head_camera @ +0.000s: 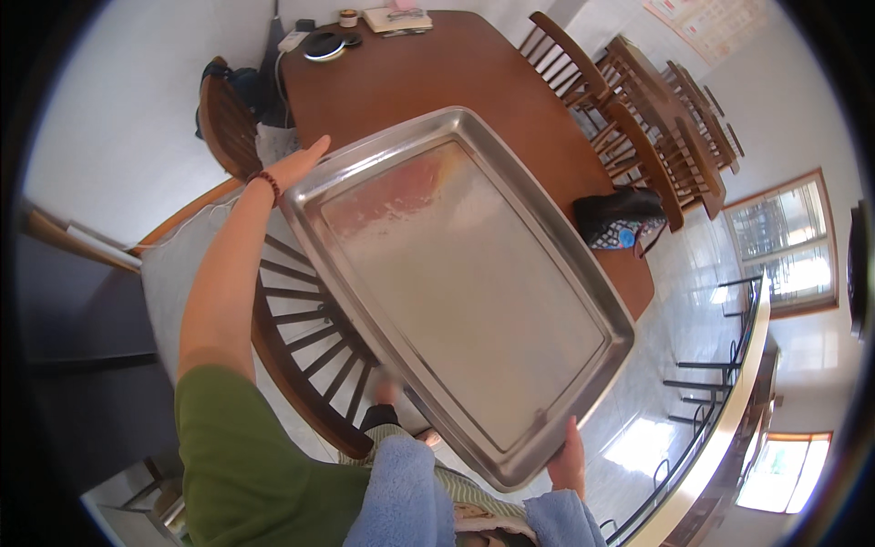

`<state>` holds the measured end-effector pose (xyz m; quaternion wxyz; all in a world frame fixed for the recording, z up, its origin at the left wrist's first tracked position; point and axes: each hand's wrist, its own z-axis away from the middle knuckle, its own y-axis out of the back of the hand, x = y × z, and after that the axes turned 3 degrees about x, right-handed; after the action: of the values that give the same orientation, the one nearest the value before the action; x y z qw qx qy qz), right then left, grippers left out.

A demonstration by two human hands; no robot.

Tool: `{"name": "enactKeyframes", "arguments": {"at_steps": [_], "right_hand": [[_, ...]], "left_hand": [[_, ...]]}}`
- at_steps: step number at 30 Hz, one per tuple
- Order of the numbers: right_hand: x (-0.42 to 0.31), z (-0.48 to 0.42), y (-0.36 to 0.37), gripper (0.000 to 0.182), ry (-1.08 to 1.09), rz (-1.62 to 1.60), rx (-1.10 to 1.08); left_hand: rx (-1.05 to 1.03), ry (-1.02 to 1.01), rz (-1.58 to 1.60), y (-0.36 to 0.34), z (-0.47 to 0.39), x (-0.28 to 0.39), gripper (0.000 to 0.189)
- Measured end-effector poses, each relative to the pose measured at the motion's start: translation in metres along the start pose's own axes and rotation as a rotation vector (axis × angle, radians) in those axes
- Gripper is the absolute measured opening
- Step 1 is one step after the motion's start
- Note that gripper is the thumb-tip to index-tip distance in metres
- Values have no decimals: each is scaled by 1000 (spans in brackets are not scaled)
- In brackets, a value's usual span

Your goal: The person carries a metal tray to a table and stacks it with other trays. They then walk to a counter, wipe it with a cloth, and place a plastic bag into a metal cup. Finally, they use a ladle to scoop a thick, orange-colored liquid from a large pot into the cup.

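A shallow rectangular stainless-steel tray is held up in front of me, tilted, with its inside facing me. The far left corner rests in my left hand, whose fingers lie along the outside of the rim and whose wrist wears a beaded bracelet. Gripping the near right corner is my right hand, thumb on the rim and the other fingers mostly hidden beneath. Nothing lies in the tray; its metal carries reflections and some smears. A blue terry towel hangs over my front.
Behind the tray stands a brown wooden table with a notebook, a jar, a round black-and-white object and a black patterned bag. A spindle-back chair is close below the tray. Other chairs line the far side.
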<state>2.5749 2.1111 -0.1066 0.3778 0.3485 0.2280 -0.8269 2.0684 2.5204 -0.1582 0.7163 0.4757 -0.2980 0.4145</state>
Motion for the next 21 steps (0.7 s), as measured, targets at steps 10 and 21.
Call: {"name": "enactKeyframes", "arguments": {"at_steps": [10, 21], "right_hand": [[26, -29, 14, 62, 60, 75, -27], [-32, -34, 19, 50, 751, 667, 213]], "left_hand": [[448, -524, -398, -14, 63, 27, 40], [-320, -1143, 1044, -80, 349, 150, 45]]}}
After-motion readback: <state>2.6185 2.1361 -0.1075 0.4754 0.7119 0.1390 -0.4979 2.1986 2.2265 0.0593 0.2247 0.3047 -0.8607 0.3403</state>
